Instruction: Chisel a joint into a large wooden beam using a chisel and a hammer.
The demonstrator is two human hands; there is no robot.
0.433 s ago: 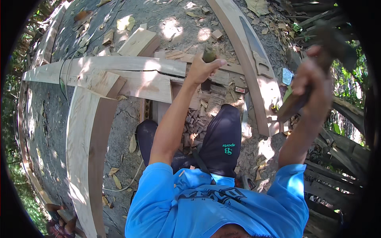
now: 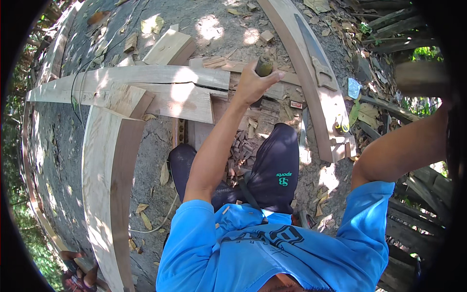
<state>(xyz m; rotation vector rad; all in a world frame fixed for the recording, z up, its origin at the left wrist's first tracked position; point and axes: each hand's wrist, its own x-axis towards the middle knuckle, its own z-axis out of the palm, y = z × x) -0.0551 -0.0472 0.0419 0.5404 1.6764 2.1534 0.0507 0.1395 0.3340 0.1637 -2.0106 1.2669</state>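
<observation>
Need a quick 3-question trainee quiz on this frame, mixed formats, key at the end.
1. True or false: the left hand grips a chisel handle from above.
2. Multiple choice: where does the handsaw lie? A) on the curved plank at upper right; B) in the person's lap; C) on the ground at far left.
3. Fill in: the ground between the person's legs is littered with wood ____.

Key: 1 true; 2 A; 3 chips. The right hand is out of the frame; only its forearm shows.
</observation>
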